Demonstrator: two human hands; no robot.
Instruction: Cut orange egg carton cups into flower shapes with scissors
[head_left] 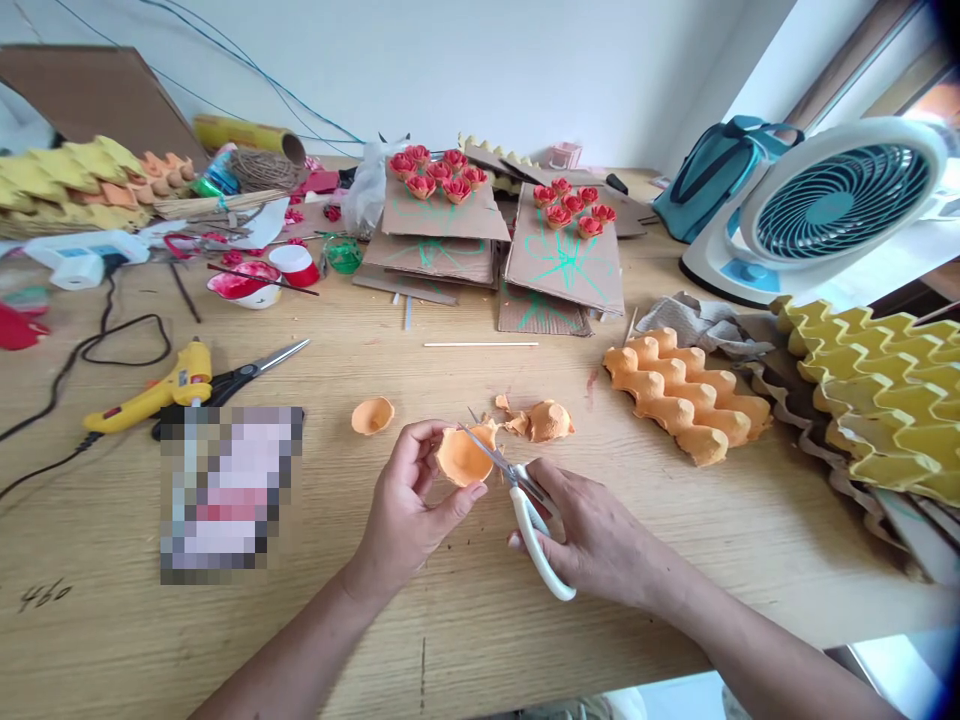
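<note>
Between the thumb and fingers of my left hand (409,500) is an orange egg-carton cup (461,460), its hollow side facing me. My right hand (592,530) grips white-handled scissors (541,548). Their blades are parted and reach the cup's right rim. A trimmed orange cup (373,416) sits on the table to the left of the held one. Just beyond my right hand lie another orange carton piece (550,421) and a few torn scraps.
A yellow glue gun (161,390), black scissors (247,376) and a blurred-out flat object (240,490) lie left. Cardboard with red paper flowers (450,235) stands behind. Egg trays (675,385) and a fan (832,210) are right; a thin stick (481,345) lies mid-table.
</note>
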